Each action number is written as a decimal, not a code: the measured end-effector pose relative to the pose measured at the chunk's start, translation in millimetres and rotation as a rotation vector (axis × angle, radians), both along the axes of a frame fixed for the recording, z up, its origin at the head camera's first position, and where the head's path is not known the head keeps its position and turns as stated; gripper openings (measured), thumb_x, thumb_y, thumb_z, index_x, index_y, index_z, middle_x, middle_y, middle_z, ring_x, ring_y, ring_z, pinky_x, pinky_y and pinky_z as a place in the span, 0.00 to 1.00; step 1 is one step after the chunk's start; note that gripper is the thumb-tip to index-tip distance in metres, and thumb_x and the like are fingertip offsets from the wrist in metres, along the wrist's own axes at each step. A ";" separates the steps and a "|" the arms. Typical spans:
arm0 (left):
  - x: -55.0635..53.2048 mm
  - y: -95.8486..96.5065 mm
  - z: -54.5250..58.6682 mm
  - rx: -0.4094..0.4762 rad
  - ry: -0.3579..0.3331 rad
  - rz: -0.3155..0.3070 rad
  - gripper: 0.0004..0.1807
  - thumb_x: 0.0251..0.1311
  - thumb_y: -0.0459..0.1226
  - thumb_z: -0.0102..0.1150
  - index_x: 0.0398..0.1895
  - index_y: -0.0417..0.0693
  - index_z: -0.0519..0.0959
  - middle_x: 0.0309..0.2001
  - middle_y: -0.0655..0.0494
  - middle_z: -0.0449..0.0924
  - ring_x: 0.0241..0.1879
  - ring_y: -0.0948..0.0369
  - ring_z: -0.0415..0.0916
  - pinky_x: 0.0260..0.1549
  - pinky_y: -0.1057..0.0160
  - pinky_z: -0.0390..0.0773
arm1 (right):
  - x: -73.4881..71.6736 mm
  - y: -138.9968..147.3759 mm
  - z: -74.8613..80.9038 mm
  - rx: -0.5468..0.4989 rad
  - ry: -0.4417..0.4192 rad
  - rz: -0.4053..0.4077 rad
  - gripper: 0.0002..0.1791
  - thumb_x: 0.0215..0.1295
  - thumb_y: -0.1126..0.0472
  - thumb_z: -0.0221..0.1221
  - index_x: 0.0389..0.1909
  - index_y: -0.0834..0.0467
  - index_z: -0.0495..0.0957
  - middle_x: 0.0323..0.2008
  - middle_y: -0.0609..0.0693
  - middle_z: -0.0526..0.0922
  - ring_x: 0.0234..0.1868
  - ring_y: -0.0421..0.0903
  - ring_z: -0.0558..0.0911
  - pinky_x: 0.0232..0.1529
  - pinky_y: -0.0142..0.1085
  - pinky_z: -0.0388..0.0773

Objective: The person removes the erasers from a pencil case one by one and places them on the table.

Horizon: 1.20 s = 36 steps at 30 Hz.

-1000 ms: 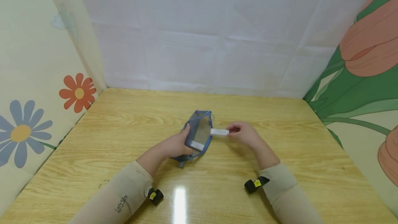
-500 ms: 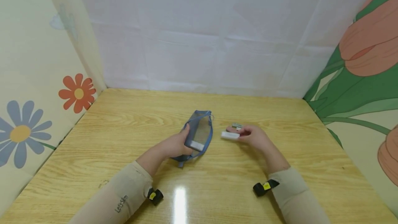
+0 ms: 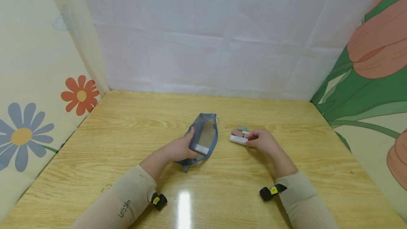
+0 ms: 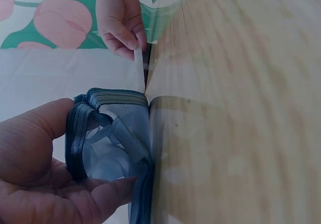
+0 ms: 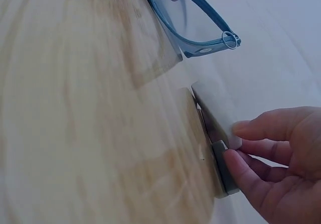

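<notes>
A blue zip pouch (image 3: 208,133) with see-through mesh sides lies on the table, its mouth facing right. My left hand (image 3: 181,148) grips its near side, thumb on top, and holds the mouth open. Inside the pouch lies a white block (image 3: 201,149). To the right, my right hand (image 3: 264,142) pinches one end of another white rectangular block (image 3: 237,139), low over the table. Right behind that block are a pinkish rounded piece (image 3: 236,132) and a small green-and-white block (image 3: 243,129). In the right wrist view the held white block (image 5: 215,108) tilts beside a dark block (image 5: 225,169).
The wooden table (image 3: 127,116) meets a white cloth backdrop (image 3: 203,45) at its far edge. Flower-patterned panels (image 3: 25,80) stand at both sides. A ring (image 5: 229,40) hangs at the pouch's zip end.
My right hand has moved right, away from the pouch mouth, and lowered with the white block beside the small pieces. My left hand and the pouch have stayed in place.
</notes>
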<state>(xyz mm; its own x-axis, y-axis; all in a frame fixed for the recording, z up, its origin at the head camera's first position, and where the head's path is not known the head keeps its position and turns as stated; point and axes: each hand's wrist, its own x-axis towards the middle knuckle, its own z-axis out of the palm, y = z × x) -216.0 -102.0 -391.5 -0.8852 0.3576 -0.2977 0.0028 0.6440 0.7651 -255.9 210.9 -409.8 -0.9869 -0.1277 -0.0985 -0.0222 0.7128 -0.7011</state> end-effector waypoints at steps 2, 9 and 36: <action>-0.1 0.1 0.0 0.000 0.000 0.001 0.57 0.49 0.35 0.63 0.71 0.48 0.29 0.69 0.37 0.47 0.62 0.51 0.58 0.56 0.52 0.62 | 0.6 -0.7 1.0 0.002 -0.005 -0.006 0.09 0.54 0.60 0.63 0.36 0.59 0.81 0.35 0.51 0.80 0.38 0.47 0.74 0.40 0.39 0.69; -0.6 0.3 -0.5 -0.006 0.005 -0.001 0.57 0.50 0.35 0.63 0.71 0.48 0.29 0.69 0.38 0.47 0.63 0.49 0.56 0.57 0.52 0.61 | 1.4 -0.5 2.6 0.018 -0.022 -0.002 0.09 0.53 0.61 0.64 0.36 0.59 0.81 0.35 0.51 0.80 0.37 0.46 0.75 0.39 0.39 0.70; -0.3 0.1 -0.8 -0.051 0.026 -0.016 0.56 0.51 0.37 0.62 0.71 0.48 0.29 0.68 0.38 0.50 0.57 0.53 0.63 0.51 0.54 0.66 | -1.8 -5.0 7.5 -0.035 0.010 0.017 0.11 0.58 0.57 0.61 0.40 0.58 0.81 0.41 0.54 0.81 0.43 0.49 0.76 0.42 0.40 0.72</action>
